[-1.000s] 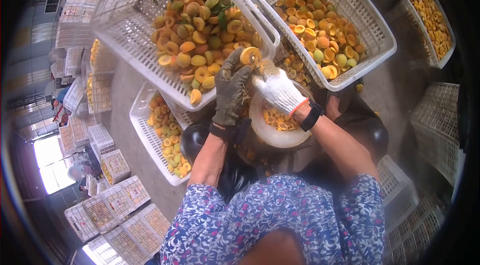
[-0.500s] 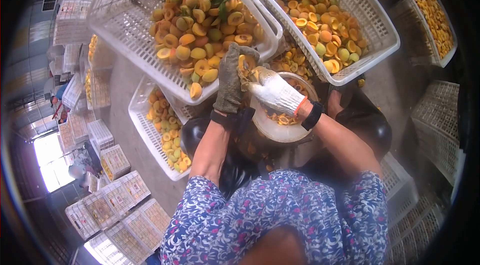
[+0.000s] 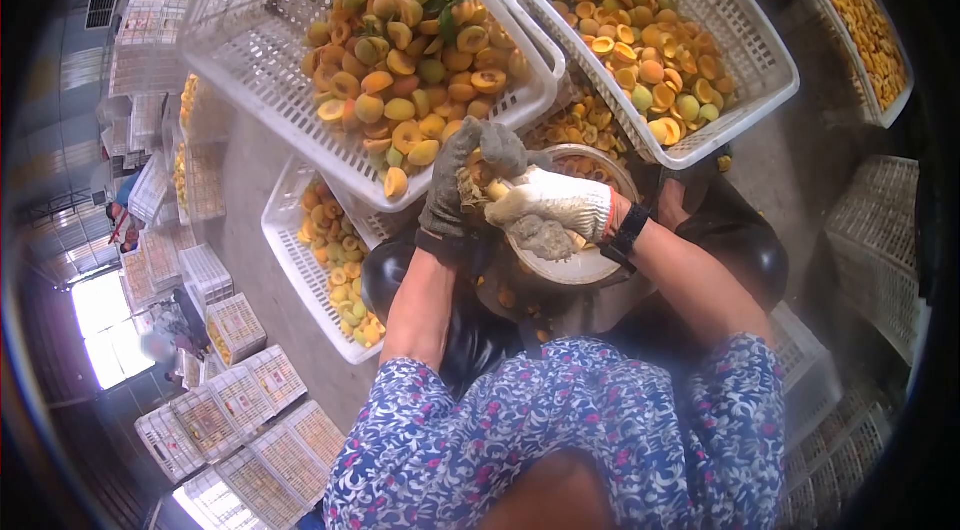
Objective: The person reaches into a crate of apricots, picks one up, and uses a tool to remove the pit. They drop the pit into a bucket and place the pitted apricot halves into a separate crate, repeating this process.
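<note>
My left hand (image 3: 462, 175), in a dirty grey glove, is closed round an apricot (image 3: 494, 188) near the lower rim of the large white crate (image 3: 300, 145). My right hand (image 3: 560, 205), in a white glove with dirty grey fingertips, meets it from the right, its fingers curled at the fruit. Whether it holds a tool is hidden. Below the hands stands a round white tub (image 3: 575, 270) with fruit pieces inside. Halved apricots (image 3: 400, 110) lie heaped in the large crate.
Another crate (image 3: 755, 20) of apricot halves stands at upper right, a smaller crate (image 3: 325, 305) at lower left. Stacked crates (image 3: 250, 380) line the left side, more (image 3: 875, 230) the right. A person (image 3: 170, 330) is blurred at far left.
My right hand has turned and lowered, now showing its dirty fingertips over the tub. My left hand's fingers have shifted down over the fruit, covering more of it.
</note>
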The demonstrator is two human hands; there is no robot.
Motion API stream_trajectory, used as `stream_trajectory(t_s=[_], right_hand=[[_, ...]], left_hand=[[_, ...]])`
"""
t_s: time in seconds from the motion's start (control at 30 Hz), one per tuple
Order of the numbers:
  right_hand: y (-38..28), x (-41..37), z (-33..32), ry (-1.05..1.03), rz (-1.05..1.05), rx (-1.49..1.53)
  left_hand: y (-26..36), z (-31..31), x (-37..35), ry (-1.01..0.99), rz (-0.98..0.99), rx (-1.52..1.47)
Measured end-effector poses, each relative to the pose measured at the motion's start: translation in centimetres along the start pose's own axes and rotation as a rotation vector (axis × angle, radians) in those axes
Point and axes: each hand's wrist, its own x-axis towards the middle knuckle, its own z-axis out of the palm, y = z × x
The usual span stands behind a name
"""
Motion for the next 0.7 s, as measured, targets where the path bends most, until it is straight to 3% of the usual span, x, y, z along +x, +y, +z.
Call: stream_trajectory(t_s=[0.03, 0.1, 0.13, 0.17, 0.23, 0.33, 0.37, 0.43, 0.53, 0.57, 0.63, 0.7], right_hand=[[-1.0, -0.3, 0.6, 0.001, -0.005, 0.002], [-3.3, -1.3, 1.9, 0.09, 0.06, -0.991], [-0.8, -0.5, 0.0, 0.087, -0.077, -1.419], [0.0, -1.6, 0.1, 0.082, 0.058, -1.575], [1.8, -3.6, -0.7, 0.251, 0.163, -1.704], [-1.0, -3.7, 0.0, 0.276, 0.333, -1.601], [-0.8, -3.4, -0.2, 0.269, 0.336, -1.598], [-0.2, -2.7, -1.2, 0.276, 0.125, -1.63], [-0.4, -3.0, -1.7, 0.279, 0.056, -1.605], [-0.4, -3.0, -1.7, 0.283, 0.049, -1.584], [-1.2, -3.4, -1.4, 0.244, -0.003, -1.577], [-2.4, -4.0, -0.8, 0.204, -0.051, -1.579]], left_hand=[[0.0, 0.1, -0.1, -0.003, -0.004, 0.003], [0.2, -0.2, -0.4, 0.197, 0.044, 0.007], [0.9, -2.0, -0.1, 0.21, -0.01, -0.12], [1.2, -5.5, 0.6, 0.192, 0.152, -0.076], [3.3, -6.8, 1.1, 0.211, 0.179, -0.121], [6.1, 3.7, 2.0, 0.185, 0.215, -0.073], [6.0, 4.1, 2.5, 0.192, 0.215, -0.073], [6.2, 4.6, 5.3, 0.197, 0.373, 0.683], [4.6, -2.4, 7.8, 0.157, 0.197, 2.194], [3.9, -3.6, 8.2, 0.151, 0.199, 2.193], [2.6, -4.7, 9.2, 0.18, 0.163, 2.466], [2.6, -4.7, 9.8, 0.21, 0.127, 2.392]])
